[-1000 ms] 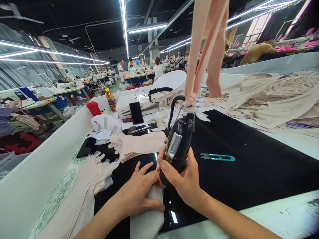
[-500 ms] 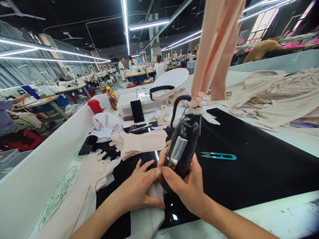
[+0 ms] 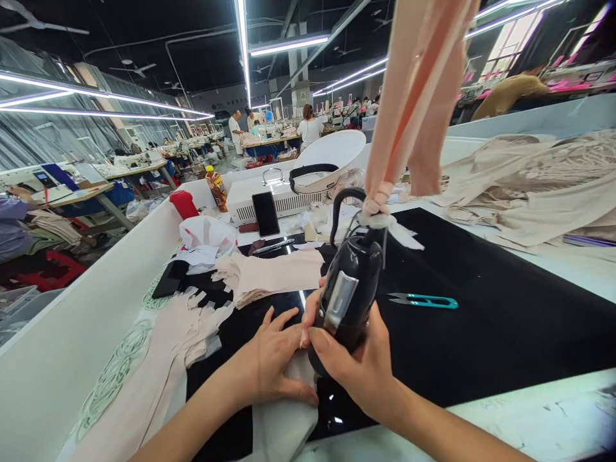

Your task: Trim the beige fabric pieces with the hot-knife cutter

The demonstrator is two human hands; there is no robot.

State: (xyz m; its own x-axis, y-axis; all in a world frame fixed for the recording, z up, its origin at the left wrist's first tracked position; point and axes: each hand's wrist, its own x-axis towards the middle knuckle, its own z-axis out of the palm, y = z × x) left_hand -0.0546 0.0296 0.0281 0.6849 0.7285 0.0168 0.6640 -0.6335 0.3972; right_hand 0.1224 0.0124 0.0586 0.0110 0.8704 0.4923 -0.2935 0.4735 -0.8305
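My right hand [image 3: 353, 359] is wrapped round a black corded hand tool [image 3: 349, 292] with a silver plate on its side. It stands tilted, its lower end hidden behind my fingers. Knotted pink fabric strips [image 3: 414, 96] run up from its top. Beside it, my left hand [image 3: 274, 359] lies flat with fingers spread, pressing a pale fabric piece [image 3: 283, 427] against the glossy black surface. Just beyond sits a stack of pale pink fabric pieces [image 3: 274, 276]. Teal thread snips [image 3: 423, 301] lie to the right on a black cloth [image 3: 481, 333].
Long pale strips [image 3: 144, 391] and green cord coils [image 3: 115, 366] lie along the white side wall [image 3: 62, 346]. Behind are a phone [image 3: 265, 213], a white box [image 3: 250, 199], a bottle [image 3: 216, 188] and a plastic bag [image 3: 206, 237]. Beige fabric [image 3: 539, 186] is heaped at right.
The black hand tool has shifted slightly left and down, with my right hand still round it. My left hand stays in place on the fabric.
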